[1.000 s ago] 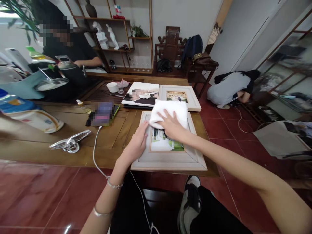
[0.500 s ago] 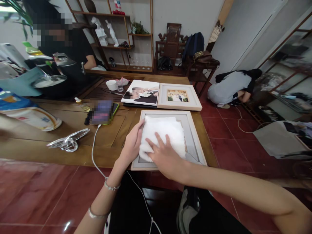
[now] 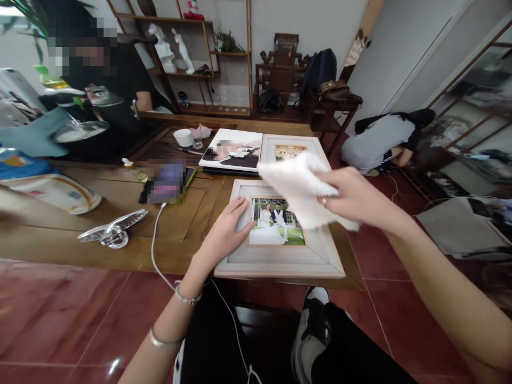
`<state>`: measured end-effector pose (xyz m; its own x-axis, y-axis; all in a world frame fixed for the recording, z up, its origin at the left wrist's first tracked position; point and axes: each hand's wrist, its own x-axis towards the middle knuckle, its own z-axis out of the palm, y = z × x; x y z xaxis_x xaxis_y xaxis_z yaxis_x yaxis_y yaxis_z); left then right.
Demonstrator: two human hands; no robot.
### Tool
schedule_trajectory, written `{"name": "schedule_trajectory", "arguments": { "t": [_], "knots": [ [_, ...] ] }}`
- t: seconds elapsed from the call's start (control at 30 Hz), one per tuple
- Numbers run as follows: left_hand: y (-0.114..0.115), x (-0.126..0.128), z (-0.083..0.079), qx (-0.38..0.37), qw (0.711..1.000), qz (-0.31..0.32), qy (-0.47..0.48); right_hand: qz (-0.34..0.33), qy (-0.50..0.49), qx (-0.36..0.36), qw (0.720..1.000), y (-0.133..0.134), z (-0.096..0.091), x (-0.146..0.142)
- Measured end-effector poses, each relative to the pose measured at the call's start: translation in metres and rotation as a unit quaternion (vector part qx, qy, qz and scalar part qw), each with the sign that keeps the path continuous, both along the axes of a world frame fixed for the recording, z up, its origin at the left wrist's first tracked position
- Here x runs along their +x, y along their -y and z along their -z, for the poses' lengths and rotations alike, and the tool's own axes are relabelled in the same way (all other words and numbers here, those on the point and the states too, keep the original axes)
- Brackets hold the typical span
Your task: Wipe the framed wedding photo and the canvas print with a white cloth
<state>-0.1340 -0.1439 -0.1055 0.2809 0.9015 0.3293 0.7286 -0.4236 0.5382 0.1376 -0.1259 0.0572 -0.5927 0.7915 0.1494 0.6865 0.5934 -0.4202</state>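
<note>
On the wooden table (image 3: pixel 184 224), a pale picture frame (image 3: pixel 276 261) is supported flat at the near edge. The white cloth (image 3: pixel 296 186), blurred in outline, is suspended over the frame's upper right portion. The cloth is gripped by the right hand (image 3: pixel 352 197), on which a ring (image 3: pixel 324 202) is worn. The left hand (image 3: pixel 226 232) is rested, unclenched, on the frame's left border.

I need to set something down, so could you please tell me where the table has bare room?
The table has bare wood between the white cable and the near frame, and between the blue package and near edge. It's crowded farther back, with the photo panel beside the far frame, and at the near frame, with the left hand and white cloth.
</note>
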Motion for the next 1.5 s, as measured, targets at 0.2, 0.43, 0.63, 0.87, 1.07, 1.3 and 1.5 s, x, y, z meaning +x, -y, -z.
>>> {"name": "schedule_trajectory", "arguments": {
  "t": [0.2,0.43,0.63,0.87,1.07,1.3,1.5],
  "knots": [
    [-0.004,0.002,0.003,0.032,0.999,0.038,-0.001,-0.075,0.077,0.233,0.966,-0.048,0.043,-0.055],
    [-0.002,0.003,-0.002,0.039,0.997,0.052,0.034,-0.124,0.199,0.165,0.958,-0.051,0.095,-0.092],
    [-0.004,0.001,0.004,0.032,0.998,0.048,0.03,-0.075,0.221,0.133,0.963,-0.04,0.084,-0.048],
    [-0.004,0.001,0.006,0.027,0.998,0.045,0.017,0.025,0.285,0.082,0.955,-0.032,0.059,0.018],
    [0.0,0.002,0.004,0.023,0.999,0.022,0.001,0.025,0.285,0.075,0.955,-0.005,0.079,0.018],
    [0.002,0.004,0.005,0.03,0.999,0.02,0.004,-0.01,0.291,-0.044,0.956,0.077,0.055,-0.004],
    [0.0,0.002,0.003,0.028,0.999,0.035,0.007,-0.011,0.232,-0.131,0.964,0.089,0.019,0.004]
  ]
}}
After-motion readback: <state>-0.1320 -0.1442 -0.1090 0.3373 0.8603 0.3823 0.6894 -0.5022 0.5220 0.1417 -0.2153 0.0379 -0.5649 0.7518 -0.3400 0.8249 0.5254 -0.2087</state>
